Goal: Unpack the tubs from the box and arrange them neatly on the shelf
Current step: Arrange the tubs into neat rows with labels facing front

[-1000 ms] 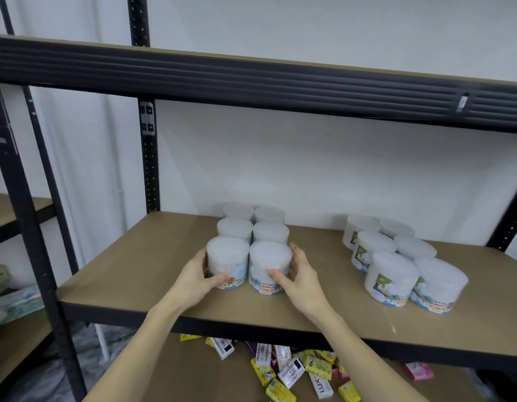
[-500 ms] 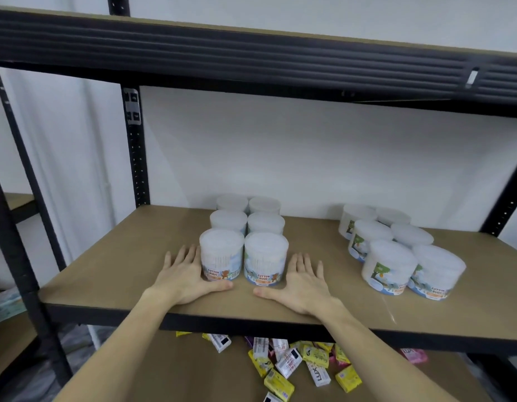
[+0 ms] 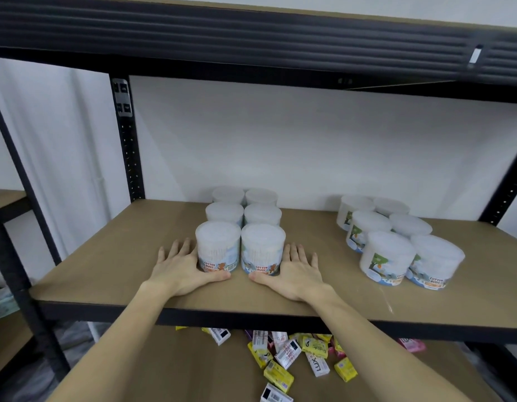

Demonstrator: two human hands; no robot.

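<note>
Head view: flat palms frame the front tubs

Left hand [image 3: 184, 271] and right hand [image 3: 295, 273] lie spread flat on the shelf [image 3: 106, 256], gripping nothing, thumbs just before the front pair [image 3: 240, 248] of six tubs. Another tub group [image 3: 396, 242] stands well apart, rightward.

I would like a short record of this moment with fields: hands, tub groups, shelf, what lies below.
left hand: flat on the shelf, open, beside the front left tub
right hand: flat on the shelf, open, beside the front right tub
left group: six tubs, two columns, three rows, upright
right group: six tubs, two columns, set at an angle
shelf: brown board, black frame
below: small packets scattered on the lower shelf
box: not in view
</note>
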